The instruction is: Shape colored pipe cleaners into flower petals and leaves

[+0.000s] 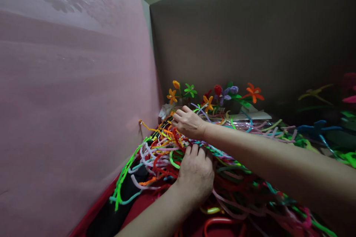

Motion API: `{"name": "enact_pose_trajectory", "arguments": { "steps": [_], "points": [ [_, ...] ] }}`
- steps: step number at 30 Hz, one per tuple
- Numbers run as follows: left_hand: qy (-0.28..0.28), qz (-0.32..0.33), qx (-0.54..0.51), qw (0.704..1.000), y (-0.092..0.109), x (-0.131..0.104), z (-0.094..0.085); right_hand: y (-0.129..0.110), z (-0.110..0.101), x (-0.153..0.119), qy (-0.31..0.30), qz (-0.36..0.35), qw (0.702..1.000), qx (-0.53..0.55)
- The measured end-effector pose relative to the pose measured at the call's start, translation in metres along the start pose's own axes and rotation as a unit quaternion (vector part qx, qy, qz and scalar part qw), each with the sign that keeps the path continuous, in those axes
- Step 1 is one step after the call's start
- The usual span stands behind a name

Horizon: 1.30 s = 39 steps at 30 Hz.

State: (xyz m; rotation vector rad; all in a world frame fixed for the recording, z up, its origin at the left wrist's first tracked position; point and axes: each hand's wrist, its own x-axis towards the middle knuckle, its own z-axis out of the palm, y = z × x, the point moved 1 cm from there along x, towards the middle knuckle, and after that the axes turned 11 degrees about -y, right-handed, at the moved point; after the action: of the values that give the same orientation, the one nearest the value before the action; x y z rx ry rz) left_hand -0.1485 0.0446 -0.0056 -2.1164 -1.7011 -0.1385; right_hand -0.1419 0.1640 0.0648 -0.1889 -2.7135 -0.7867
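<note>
Seen from the head camera, a person's two bare hands work in a tangled heap of fuzzy, brightly colored strips (164, 150) spread over red cloth (141, 207), beside a pale pink panel (69, 100). The right hand (189, 122), its arm stretched in from the right, bends its fingers down at the heap's far end; whether a strip is caught between them cannot be told. Nearer the camera, the left hand (196, 172) lies over the middle of the heap, knuckles bent and fingertips lost among the strands, its grip likewise impossible to make out. Bright green strips (118, 189) trail off the near left edge. Behind, against a dark wall (250, 44), stand fuzzy blooms, among them a green flower (190, 90), a red bud (218, 90) and an orange flower (253, 93). The step in hand looks to be picking through the strips; from this position, the next move would seem to call for a light pinch on chosen strands, with the neighboring ones held back
</note>
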Motion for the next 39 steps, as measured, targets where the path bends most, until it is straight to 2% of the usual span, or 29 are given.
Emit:
{"name": "enact_pose_trajectory", "arguments": {
  "steps": [2,4,8,10,11,14,16,18,19,24,27,29,31,32,34,36,39],
  "points": [
    [0.01,-0.001,0.005,1.0,0.0,0.0,0.002,0.002,-0.004,-0.002,0.028,0.09,0.995,0.04],
    [0.016,-0.003,0.008,1.0,0.001,0.0,0.003,0.013,-0.011,-0.005,0.054,0.197,0.976,0.077],
    [0.012,-0.011,0.002,1.0,-0.001,0.002,0.005,0.047,-0.035,-0.014,0.142,0.309,0.928,0.149],
    [0.005,0.003,-0.004,1.0,-0.002,0.002,0.006,0.062,-0.047,-0.02,0.19,0.367,0.874,0.255],
    [0.003,0.011,-0.007,1.0,-0.003,0.002,0.006,0.067,-0.053,-0.023,0.214,0.383,0.838,0.325],
    [0.01,0.003,-0.009,1.0,-0.003,0.002,0.005,0.078,-0.066,-0.039,0.262,0.392,0.696,0.542],
    [0.016,-0.016,-0.008,1.0,-0.003,0.003,0.004,0.082,-0.072,-0.054,0.277,0.389,0.604,0.638],
    [0.021,-0.02,-0.009,1.0,-0.004,0.006,0.003,0.088,-0.078,-0.071,0.301,0.383,0.546,0.681],
    [0.023,-0.018,-0.011,1.0,-0.005,0.008,0.002,0.092,-0.081,-0.079,0.326,0.376,0.535,0.683],
    [0.015,0.001,-0.011,1.0,-0.011,0.024,0.004,0.122,-0.11,-0.123,0.52,0.333,0.548,0.564],
    [0.018,0.023,-0.007,1.0,-0.014,0.029,0.006,0.138,-0.132,-0.154,0.538,0.377,0.542,0.523],
    [0.028,0.033,-0.004,0.999,-0.015,0.029,0.007,0.144,-0.146,-0.183,0.523,0.432,0.558,0.478],
    [0.035,0.049,0.0,0.998,-0.017,0.029,0.009,0.146,-0.157,-0.216,0.497,0.497,0.59,0.397],
    [0.04,0.057,0.0,0.998,-0.017,0.029,0.009,0.146,-0.16,-0.233,0.472,0.522,0.612,0.361],
    [0.041,0.062,0.009,0.997,-0.019,0.03,0.011,0.144,-0.156,-0.266,0.377,0.57,0.631,0.366],
    [0.02,0.073,0.033,0.997,-0.02,0.031,0.012,0.138,-0.143,-0.299,0.33,0.6,0.62,0.383],
    [0.006,0.061,0.048,0.997,-0.02,0.032,0.012,0.127,-0.111,-0.339,0.268,0.627,0.588,0.435]
  ]
}}
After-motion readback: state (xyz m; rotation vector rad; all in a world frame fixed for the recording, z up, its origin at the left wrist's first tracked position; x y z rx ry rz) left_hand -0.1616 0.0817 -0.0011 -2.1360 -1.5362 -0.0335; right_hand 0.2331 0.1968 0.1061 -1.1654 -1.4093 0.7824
